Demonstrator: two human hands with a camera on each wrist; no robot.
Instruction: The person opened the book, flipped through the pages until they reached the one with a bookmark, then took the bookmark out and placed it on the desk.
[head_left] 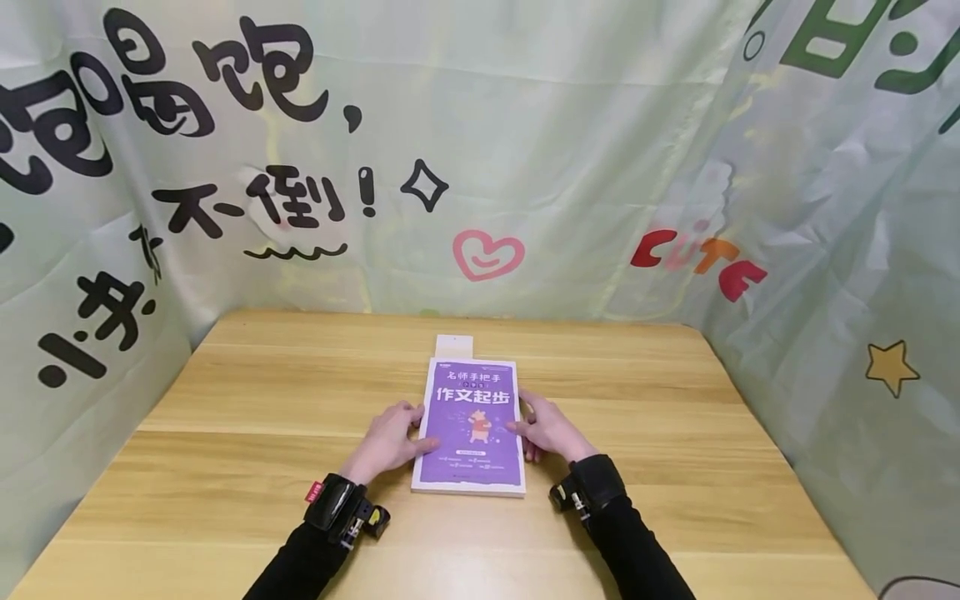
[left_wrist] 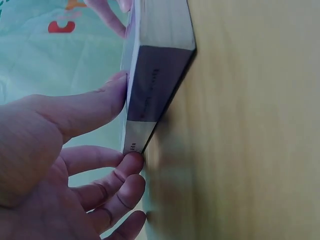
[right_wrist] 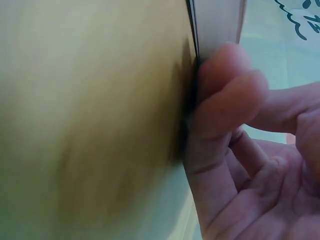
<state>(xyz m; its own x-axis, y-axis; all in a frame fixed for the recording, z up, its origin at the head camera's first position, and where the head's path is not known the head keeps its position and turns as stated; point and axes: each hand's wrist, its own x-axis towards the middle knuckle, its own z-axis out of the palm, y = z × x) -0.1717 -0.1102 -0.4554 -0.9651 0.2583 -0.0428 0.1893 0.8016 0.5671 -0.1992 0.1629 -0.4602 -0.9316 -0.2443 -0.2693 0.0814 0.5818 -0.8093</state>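
A thick purple book [head_left: 468, 458] with white lettering and a small cartoon figure lies flat on the wooden table, cover up. On its left side my left hand [head_left: 390, 440] grips it, the thumb over the cover's edge and the fingers along the spine; the left wrist view shows the spine [left_wrist: 152, 85] close up. My right hand [head_left: 553, 427] holds the opposite side, thumb on the cover. In the right wrist view the curled fingers of that hand [right_wrist: 240, 145] press against the page edge. From behind the book's far end sticks out a white, flat piece [head_left: 454, 346], mostly hidden.
The light wooden table [head_left: 300, 375] carries the book near its middle. Pale green cloth [head_left: 570, 167] printed with dark characters, a pink heart and coloured letters hangs behind and at both sides of the table.
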